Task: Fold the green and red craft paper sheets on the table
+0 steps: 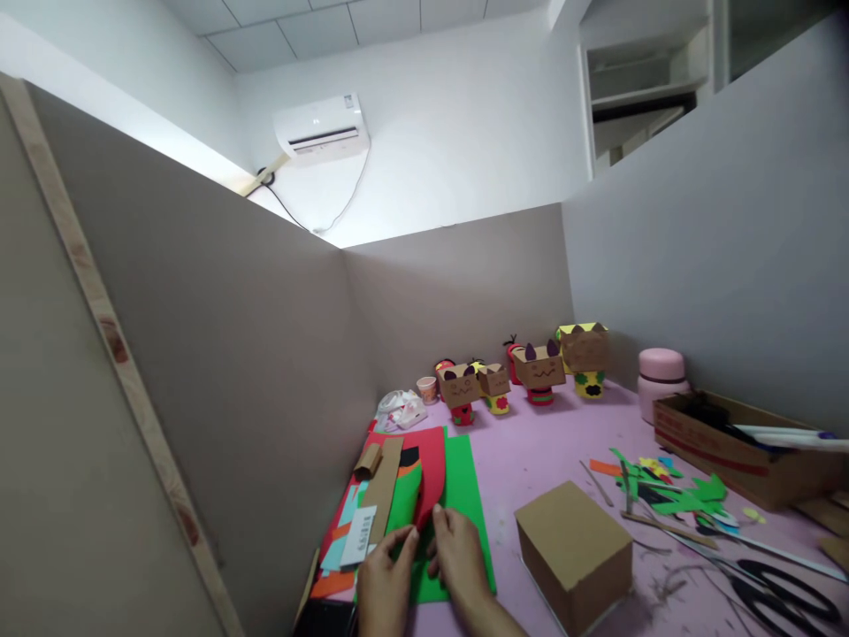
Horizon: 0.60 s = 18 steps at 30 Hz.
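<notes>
A stack of coloured craft sheets lies on the left of the table. At its near side, the thumb and forefinger of my left hand (386, 575) are closed at the lower end of a red sheet (432, 460). My right hand (459, 556) is just to the right, fingers curled and thumb against the red sheet's curved edge. Beneath both hands lies a large green sheet (468, 482). A smaller green piece (403, 502), a brown cardboard strip (383, 487) and a white label (359, 537) rest left of my fingers. My fingertips are partly hidden.
A cardboard box (574, 548) stands right of my hands. Beyond it are scissors (762, 579), paper scraps (683, 495), an open carton (722, 460) with pens, and a pink flask (661, 380). Several box-headed figures (539, 367) and a paper cup (428, 390) line the back. Grey partitions (457, 292) enclose the table.
</notes>
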{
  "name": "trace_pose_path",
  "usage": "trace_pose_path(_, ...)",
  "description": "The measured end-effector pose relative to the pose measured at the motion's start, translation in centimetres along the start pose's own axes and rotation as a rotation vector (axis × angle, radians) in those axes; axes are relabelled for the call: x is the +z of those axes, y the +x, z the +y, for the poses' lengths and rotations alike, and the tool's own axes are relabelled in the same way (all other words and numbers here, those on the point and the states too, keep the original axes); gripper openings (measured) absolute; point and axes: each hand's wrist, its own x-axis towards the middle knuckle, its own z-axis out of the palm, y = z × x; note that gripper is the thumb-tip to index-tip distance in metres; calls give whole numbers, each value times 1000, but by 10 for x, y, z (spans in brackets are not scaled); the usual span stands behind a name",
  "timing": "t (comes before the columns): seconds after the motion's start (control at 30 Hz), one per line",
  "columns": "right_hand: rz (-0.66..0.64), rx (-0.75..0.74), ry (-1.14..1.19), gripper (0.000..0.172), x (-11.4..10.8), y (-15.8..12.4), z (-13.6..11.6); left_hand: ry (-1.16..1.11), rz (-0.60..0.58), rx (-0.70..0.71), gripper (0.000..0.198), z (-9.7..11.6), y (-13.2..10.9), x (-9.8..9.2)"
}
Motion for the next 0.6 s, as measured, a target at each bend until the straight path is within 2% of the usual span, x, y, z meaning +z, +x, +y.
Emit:
trace_pose_path(0.43,-78,110,-70,31,-2,1,8,28,-17,4,42,2,-7,4)
trace_pose_path(0.6,-90,120,-86,28,-3,2,8,77,-27,34,36,3,-8,7)
